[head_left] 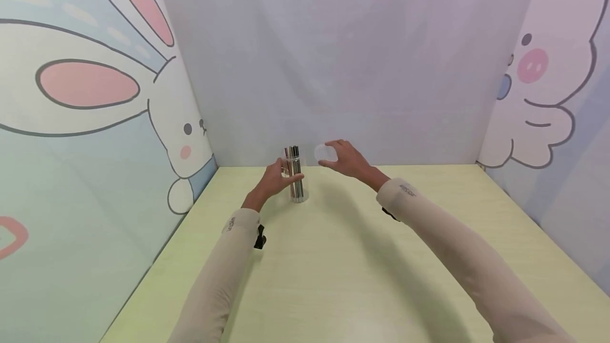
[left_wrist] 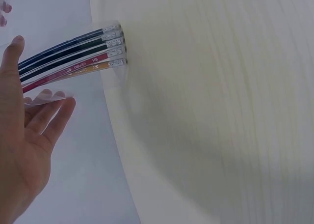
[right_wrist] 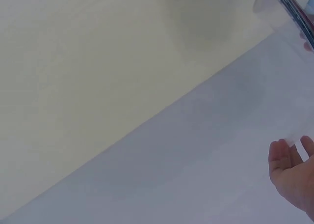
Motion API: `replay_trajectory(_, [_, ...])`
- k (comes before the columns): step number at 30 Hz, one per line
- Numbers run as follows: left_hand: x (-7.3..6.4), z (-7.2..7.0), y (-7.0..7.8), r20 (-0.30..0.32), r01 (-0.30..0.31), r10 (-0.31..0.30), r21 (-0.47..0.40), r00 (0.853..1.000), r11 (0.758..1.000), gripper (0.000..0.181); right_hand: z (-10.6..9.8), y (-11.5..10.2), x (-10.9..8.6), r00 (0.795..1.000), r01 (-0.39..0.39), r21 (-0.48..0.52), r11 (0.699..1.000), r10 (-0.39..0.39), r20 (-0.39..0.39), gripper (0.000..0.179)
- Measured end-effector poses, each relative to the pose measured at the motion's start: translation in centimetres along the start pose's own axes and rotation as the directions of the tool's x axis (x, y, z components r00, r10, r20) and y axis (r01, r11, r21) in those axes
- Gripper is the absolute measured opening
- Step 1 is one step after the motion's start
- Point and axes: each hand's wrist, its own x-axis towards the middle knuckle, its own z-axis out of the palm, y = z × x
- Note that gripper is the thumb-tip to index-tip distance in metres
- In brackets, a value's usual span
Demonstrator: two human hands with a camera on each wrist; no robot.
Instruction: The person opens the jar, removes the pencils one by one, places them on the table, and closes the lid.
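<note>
A clear plastic cylinder (head_left: 305, 195) stands upright at the far part of the table, with several pencils (head_left: 297, 179) inside. Their metal ends point down, as the left wrist view shows, and dark, red and yellow ones (left_wrist: 100, 65) can be told apart. My left hand (head_left: 274, 178) holds the cylinder from the left, thumb on the near side and fingers round the other. To the right, apart from the cylinder and raised above the table, my right hand (head_left: 350, 160) pinches a clear round lid (head_left: 325, 153) by its edge. In the right wrist view the lid is barely visible.
The pale wood-grain table (head_left: 305, 269) ends at a plain light cloth wall (head_left: 343, 68). Cartoon-printed panels, one with a rabbit (head_left: 176, 115), stand along the left and right sides. Both sleeved forearms reach across the table.
</note>
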Motion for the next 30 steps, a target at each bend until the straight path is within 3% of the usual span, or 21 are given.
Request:
replay_trajectory(15, [0.5,0.0,-0.1,-0.007,0.016,-0.016,0.002,1.000,1.000,0.062,4.6,1.3,-1.8,0.971,0.020,-0.011,1.000,-0.017,0.237,0.074])
replay_trajectory(24, [0.3,0.1,-0.3,-0.002,0.023,-0.023,-0.005,1.000,1.000,0.061,6.9,0.1,-3.0,0.956,0.011,-0.012,1.000,-0.007,0.292,0.066])
replay_trajectory(30, [0.4,0.2,-0.4,-0.010,0.027,-0.027,0.002,1.000,1.000,0.063,7.8,0.1,-3.5,0.963,0.036,-0.009,0.999,-0.032,0.267,0.061])
